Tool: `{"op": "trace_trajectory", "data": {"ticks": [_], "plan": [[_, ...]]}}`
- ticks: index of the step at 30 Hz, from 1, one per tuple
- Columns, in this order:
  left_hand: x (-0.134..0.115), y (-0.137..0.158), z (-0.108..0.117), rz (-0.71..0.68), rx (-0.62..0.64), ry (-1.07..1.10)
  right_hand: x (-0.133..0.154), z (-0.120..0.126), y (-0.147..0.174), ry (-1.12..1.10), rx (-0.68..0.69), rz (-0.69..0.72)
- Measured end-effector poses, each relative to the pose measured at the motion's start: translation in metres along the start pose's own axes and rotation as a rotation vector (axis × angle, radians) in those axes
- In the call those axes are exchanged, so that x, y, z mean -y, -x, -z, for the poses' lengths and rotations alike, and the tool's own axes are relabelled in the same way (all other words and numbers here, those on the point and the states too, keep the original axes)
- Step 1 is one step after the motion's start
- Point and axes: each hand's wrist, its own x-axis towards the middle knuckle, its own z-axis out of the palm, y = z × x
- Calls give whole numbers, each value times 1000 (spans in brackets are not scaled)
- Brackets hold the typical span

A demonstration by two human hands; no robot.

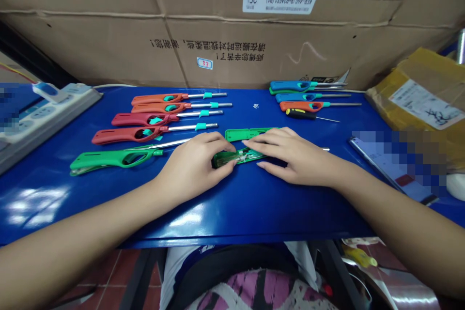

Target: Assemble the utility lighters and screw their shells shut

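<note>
An opened green gas lighter (240,157) lies on the blue table between my hands, its inner parts showing. My left hand (203,162) pinches the handle end, where a dark green see-through tank sits. With bent fingers, my right hand (290,155) grips the same lighter farther right, near its trigger part. A metal tube tip pokes out beyond my right wrist. Just behind the lighter rests a loose green casing half (241,134), partly hidden by my right fingers. Left of my left hand is another green lighter (109,159), its tube end behind that hand.
Red and orange lighters (127,134) lie in a row at left. Blue and orange lighters (298,98) lie at back right beside a black-yellow screwdriver (301,114). A power strip (51,111), phone (392,169) and yellow-taped parcel (410,92) flank them. A cardboard box (203,0) stands behind.
</note>
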Motion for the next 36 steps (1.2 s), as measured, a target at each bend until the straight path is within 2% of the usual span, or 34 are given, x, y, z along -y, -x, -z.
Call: {"op": "trace_trajectory", "data": {"ticks": [3, 6, 10, 13, 18, 24, 29, 36], "plan": [[0, 0, 0, -6, -27, -28, -8, 5, 1, -16, -45, -82], [1, -1, -3, -95, -16, -11, -16, 13, 3, 4, -89, -111], [5, -1, -9, -251, 24, 41, -22, 18, 4, -49, -44, -142], [8, 0, -12, -306, 38, 19, -22, 16, 3, -114, 1, -188], [10, 0, -13, -331, 79, -90, -24, 17, 4, -247, 29, -269], [12, -2, -11, -353, 89, -149, -33, 28, 9, -317, 135, -301], [15, -3, -9, -366, 103, -155, -34, 28, 9, -294, 115, -249], [17, -3, -9, -365, 122, -157, -30, 21, 8, -316, 96, -277]]}}
